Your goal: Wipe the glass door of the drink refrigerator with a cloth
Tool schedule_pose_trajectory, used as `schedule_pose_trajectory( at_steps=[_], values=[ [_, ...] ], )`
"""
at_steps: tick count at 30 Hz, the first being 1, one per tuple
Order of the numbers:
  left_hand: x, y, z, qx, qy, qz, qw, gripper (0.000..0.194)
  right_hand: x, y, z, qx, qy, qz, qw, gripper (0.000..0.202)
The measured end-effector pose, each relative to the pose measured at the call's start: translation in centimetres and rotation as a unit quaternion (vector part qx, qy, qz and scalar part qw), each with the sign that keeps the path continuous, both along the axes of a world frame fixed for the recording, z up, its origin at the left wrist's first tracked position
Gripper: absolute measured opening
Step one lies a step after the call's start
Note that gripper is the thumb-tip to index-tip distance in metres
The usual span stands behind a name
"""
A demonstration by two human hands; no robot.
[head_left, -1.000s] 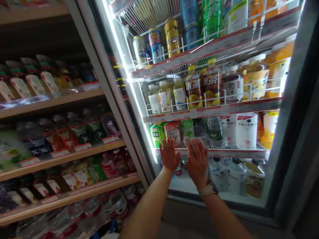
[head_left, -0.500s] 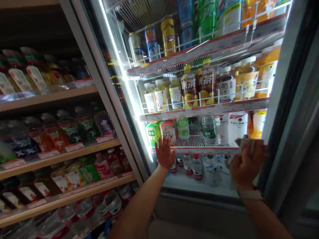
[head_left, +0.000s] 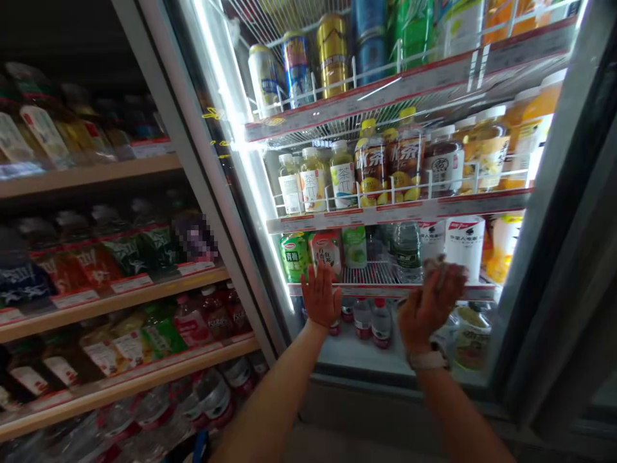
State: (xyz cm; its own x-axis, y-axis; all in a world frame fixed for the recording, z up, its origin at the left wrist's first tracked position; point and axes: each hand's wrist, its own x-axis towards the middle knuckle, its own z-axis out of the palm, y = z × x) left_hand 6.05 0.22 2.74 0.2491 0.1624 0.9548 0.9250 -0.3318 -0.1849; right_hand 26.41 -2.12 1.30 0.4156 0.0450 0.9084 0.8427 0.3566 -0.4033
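Note:
My left hand (head_left: 322,301) lies flat with fingers spread, palm toward the glass door of a lit drinks fridge. It is in front of a green bottle (head_left: 294,254) and a red-labelled bottle (head_left: 325,247) on a lower shelf. My right hand (head_left: 424,315), with a watch band at the wrist, presses a crumpled greyish cloth (head_left: 441,265) toward the same glass. Behind the cloth stands a white bottle (head_left: 465,247). The cloth is partly hidden by my fingers and smeared by motion.
Cans (head_left: 333,54) and tea bottles (head_left: 369,164) fill the upper fridge shelves. Small water bottles (head_left: 380,325) stand at the fridge bottom. To the left, wooden shelves (head_left: 144,370) carry rows of drinks. A dark door frame (head_left: 554,270) runs along the right.
My right hand has swept left across the glass with the cloth, closer to my left hand. My left hand stays in place. The view has shifted slightly.

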Motion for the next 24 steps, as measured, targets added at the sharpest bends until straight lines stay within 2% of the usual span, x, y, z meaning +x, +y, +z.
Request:
schedule_pose_trajectory(
  at_steps=[5,7,10,12,15,19,24],
  values=[
    [-0.1,0.4,-0.3,0.006,0.002,0.020,1.000,0.063,-8.7,-0.2,-1.0,-0.050,-0.108,0.059,0.991,0.060],
    [-0.1,0.6,-0.4,0.014,0.000,0.022,1.000,0.061,-10.5,-0.3,-1.6,-0.056,-0.136,0.075,0.986,0.057],
    [-0.2,0.7,-0.5,0.016,-0.002,0.027,0.999,0.060,-10.8,-0.5,-1.8,-0.065,-0.179,0.088,0.978,0.053],
    [-0.2,0.6,-0.5,0.005,0.000,0.034,0.999,0.060,-9.5,-0.5,-1.6,-0.071,-0.202,0.082,0.973,0.054],
    [-0.3,0.5,-0.4,-0.010,0.002,0.035,0.999,0.060,-5.9,-0.6,-1.2,-0.067,-0.201,0.046,0.976,0.062],
    [-0.3,0.5,-0.2,-0.004,-0.005,0.004,1.000,0.061,0.9,-0.7,-1.5,-0.047,-0.163,0.005,0.986,0.068],
    [-0.4,0.9,0.0,-0.008,-0.014,-0.023,1.000,0.061,9.4,-1.3,-3.4,-0.048,-0.119,-0.043,0.991,0.065]
  ],
)
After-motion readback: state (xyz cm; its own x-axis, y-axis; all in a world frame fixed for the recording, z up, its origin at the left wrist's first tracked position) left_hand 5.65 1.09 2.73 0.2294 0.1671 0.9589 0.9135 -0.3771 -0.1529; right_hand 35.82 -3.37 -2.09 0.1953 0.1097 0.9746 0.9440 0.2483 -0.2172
